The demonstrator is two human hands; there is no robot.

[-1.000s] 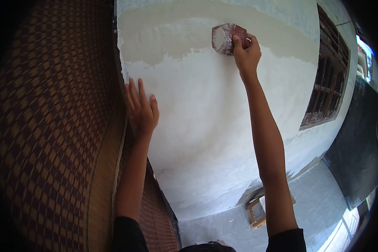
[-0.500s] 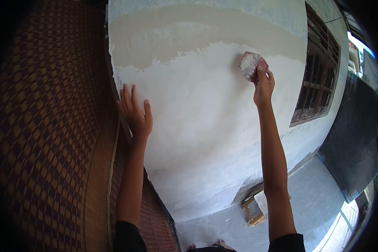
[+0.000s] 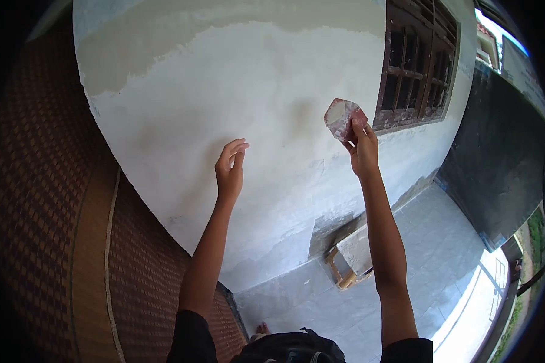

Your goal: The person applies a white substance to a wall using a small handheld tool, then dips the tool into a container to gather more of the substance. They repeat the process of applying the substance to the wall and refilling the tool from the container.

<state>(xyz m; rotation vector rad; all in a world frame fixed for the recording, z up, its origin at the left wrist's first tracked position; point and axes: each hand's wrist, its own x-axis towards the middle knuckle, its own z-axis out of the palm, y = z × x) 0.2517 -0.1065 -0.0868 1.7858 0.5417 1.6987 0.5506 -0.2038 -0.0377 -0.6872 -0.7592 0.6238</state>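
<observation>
My right hand (image 3: 365, 151) grips a reddish putty scraper (image 3: 344, 119) smeared with whitish putty. The scraper is held up before the wall, left of the window, apart from the wall. My left hand (image 3: 229, 172) is raised in front of the white wall (image 3: 272, 175), its fingers curved, thumb apart, and nothing in it. Across the upper wall runs a beige-grey band of coating (image 3: 157, 36) with a ragged lower edge.
A brown wooden window (image 3: 415, 72) is set in the wall at right. Low down, a small wooden stool (image 3: 354, 254) with a whitish top stands on the grey tiled floor (image 3: 297, 296). Woven matting (image 3: 42, 199) lines the left side. A dark sheet (image 3: 496, 157) hangs at far right.
My view has turned rightward. My left hand has come away from the wall's left edge, its fingers now curled inward. My right hand, still holding the scraper, has drawn off the wall and lower.
</observation>
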